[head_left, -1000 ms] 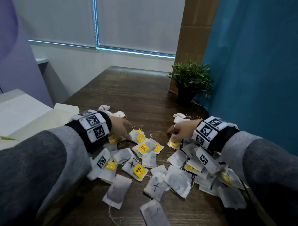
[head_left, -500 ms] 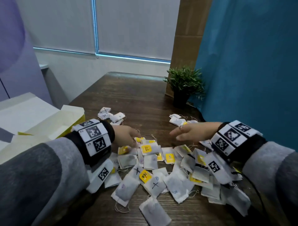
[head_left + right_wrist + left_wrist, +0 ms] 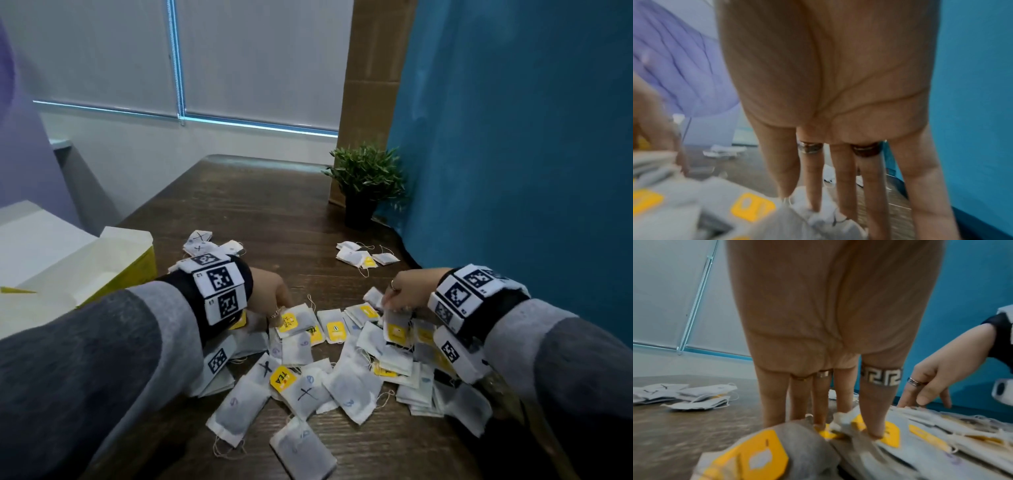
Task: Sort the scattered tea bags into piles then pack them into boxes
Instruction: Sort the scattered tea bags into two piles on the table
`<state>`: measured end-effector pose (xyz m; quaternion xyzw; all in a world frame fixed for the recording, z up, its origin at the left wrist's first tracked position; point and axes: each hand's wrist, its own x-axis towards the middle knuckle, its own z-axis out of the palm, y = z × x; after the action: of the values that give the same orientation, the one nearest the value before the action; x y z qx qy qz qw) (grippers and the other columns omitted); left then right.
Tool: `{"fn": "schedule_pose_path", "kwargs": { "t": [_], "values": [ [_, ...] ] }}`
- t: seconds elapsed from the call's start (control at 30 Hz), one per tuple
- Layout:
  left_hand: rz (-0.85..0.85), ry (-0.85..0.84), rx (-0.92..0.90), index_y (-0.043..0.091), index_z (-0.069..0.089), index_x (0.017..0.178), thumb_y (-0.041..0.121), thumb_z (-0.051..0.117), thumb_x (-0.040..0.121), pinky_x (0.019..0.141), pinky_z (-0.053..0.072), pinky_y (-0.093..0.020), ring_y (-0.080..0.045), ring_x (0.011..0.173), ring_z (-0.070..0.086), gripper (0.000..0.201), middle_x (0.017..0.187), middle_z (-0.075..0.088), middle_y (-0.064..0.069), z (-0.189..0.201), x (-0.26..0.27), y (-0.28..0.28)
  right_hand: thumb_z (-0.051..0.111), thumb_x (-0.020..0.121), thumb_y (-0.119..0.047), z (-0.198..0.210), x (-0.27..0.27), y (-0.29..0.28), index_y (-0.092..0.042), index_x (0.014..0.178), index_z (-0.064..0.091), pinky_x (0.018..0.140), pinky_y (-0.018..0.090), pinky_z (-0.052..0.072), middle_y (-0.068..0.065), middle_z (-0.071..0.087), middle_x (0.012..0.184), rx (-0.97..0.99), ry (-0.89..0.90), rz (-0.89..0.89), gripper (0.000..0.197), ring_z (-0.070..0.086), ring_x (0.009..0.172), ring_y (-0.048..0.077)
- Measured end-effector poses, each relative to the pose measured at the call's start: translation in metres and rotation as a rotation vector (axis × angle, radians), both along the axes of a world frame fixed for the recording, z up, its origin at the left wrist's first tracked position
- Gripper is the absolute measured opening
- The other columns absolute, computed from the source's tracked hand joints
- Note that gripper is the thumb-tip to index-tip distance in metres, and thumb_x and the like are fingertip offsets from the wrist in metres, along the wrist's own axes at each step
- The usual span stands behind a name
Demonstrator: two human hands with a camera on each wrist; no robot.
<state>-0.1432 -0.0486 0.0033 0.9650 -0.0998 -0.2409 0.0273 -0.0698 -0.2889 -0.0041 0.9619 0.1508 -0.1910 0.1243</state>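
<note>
Many white tea bags (image 3: 352,387), some with yellow tags, some marked X or with blue marks, lie scattered on the dark wooden table (image 3: 257,212) in front of me. My left hand (image 3: 284,310) stands with straight fingers on the pile's far left edge, one fingertip (image 3: 875,431) pressing a yellow-tagged bag (image 3: 893,437). My right hand (image 3: 394,305) points its straight fingers (image 3: 813,194) down onto bags at the pile's far right edge, its thumb spread apart. A small pile of X-marked bags (image 3: 200,241) lies beyond the left hand. Another small pile (image 3: 359,257) lies beyond the right hand.
An open cream and yellow box (image 3: 113,260) stands at the table's left edge beside my left forearm. A potted plant (image 3: 363,185) stands at the back right. A blue curtain (image 3: 513,171) runs close along the table's right side. Bare tabletop stretches beyond the two small piles.
My right hand, stretched out level above the table half a second ago, has dropped fingers-down onto the pile. The left hand has stayed on the yellow-tagged bags.
</note>
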Motion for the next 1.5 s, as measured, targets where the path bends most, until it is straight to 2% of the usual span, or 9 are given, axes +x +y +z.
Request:
{"fn": "schedule_pose_path", "kwargs": {
  "t": [0.17,0.27,0.57,0.67,0.97,1.1,1.2,1.3,1.5],
  "values": [
    [0.087,-0.076,-0.172,0.020,0.050,0.135,-0.010,0.036,0.086,0.057,0.043,-0.007,-0.014,0.111,0.054,0.058,0.133,0.055,0.001,0.005,-0.007,0.013,0.068,0.080,-0.039,0.000,-0.002,-0.001,-0.016,0.114,0.061,0.078,0.026,0.045,0.000,0.064,0.113,0.147,-0.033,-0.014,0.042,0.054,0.088,0.012],
    [0.102,-0.077,-0.105,0.019,0.046,0.137,-0.002,0.045,0.088,0.078,0.047,-0.018,-0.017,0.117,0.054,0.054,0.133,0.055,-0.001,-0.003,-0.009,0.011,0.075,0.074,-0.038,-0.007,0.000,-0.003,-0.019,0.112,0.055,0.054,0.018,0.037,-0.004,0.058,0.103,0.200,-0.013,-0.094,0.047,0.051,0.068,0.007],
    [0.228,-0.029,-0.157,0.016,0.056,0.121,0.007,0.066,0.082,0.060,0.043,-0.020,-0.017,0.085,0.055,0.041,0.100,0.065,0.000,-0.016,-0.002,0.020,0.071,0.079,-0.026,0.004,0.021,-0.020,-0.025,0.072,0.053,0.061,0.023,0.041,-0.006,0.056,0.074,0.624,-0.156,-0.238,0.020,0.052,0.071,0.012],
    [0.316,-0.054,-0.341,0.015,0.055,0.119,0.000,0.061,0.082,0.060,0.045,-0.023,-0.019,0.086,0.061,0.040,0.083,0.067,0.006,-0.012,-0.003,0.028,0.074,0.077,-0.026,-0.006,0.020,-0.009,-0.024,0.075,0.055,0.063,0.024,0.049,-0.005,0.056,0.077,0.612,0.059,-0.232,0.019,0.052,0.071,0.009],
    [0.529,-0.253,-0.919,0.020,0.061,0.110,-0.003,0.059,0.084,0.038,0.038,-0.014,-0.002,0.049,0.058,0.035,0.068,0.070,0.009,0.017,-0.015,0.050,0.072,0.077,-0.030,-0.012,0.024,0.010,-0.023,0.079,0.051,0.057,0.018,0.035,-0.011,0.050,0.070,0.392,-0.072,-0.062,0.022,0.044,0.063,0.004],
    [0.617,-0.237,-1.365,0.019,0.063,0.105,-0.006,0.052,0.090,0.045,0.049,-0.017,-0.007,0.064,0.062,0.031,0.092,0.061,-0.004,0.024,-0.024,0.051,0.071,0.078,-0.014,0.002,0.020,0.003,-0.019,0.070,0.048,0.052,0.014,0.035,-0.009,0.050,0.066,0.629,-0.190,-0.090,0.024,0.048,0.064,0.009],
    [0.725,-0.050,-1.764,0.020,0.061,0.106,-0.012,0.031,0.093,0.043,0.047,-0.019,-0.014,0.060,0.054,0.046,0.081,0.060,-0.008,0.028,-0.030,0.049,0.070,0.076,-0.004,0.011,0.016,-0.002,-0.015,0.069,0.049,0.047,0.009,0.037,-0.005,0.053,0.062,0.891,-0.250,-0.132,0.025,0.047,0.058,0.008],
    [0.855,0.230,-2.114,0.020,0.067,0.100,0.000,0.038,0.089,0.042,0.043,-0.017,-0.013,0.066,0.044,0.037,0.075,0.062,-0.007,0.030,-0.040,0.048,0.072,0.075,0.001,0.020,0.010,-0.001,-0.012,0.068,0.051,0.066,0.023,0.044,0.005,0.059,0.069,1.167,-0.181,-0.142,0.026,0.055,0.070,0.019],
    [0.959,0.406,-2.340,0.008,0.054,0.106,0.037,0.055,0.081,0.048,0.043,-0.022,-0.018,0.068,0.048,0.039,0.094,0.057,-0.016,0.015,-0.046,0.047,0.065,0.078,0.008,0.037,-0.022,0.022,-0.010,0.073,0.048,0.056,0.020,0.049,0.019,0.060,0.079,1.533,0.059,-0.122,0.025,0.060,0.064,0.021]
  ]
}}
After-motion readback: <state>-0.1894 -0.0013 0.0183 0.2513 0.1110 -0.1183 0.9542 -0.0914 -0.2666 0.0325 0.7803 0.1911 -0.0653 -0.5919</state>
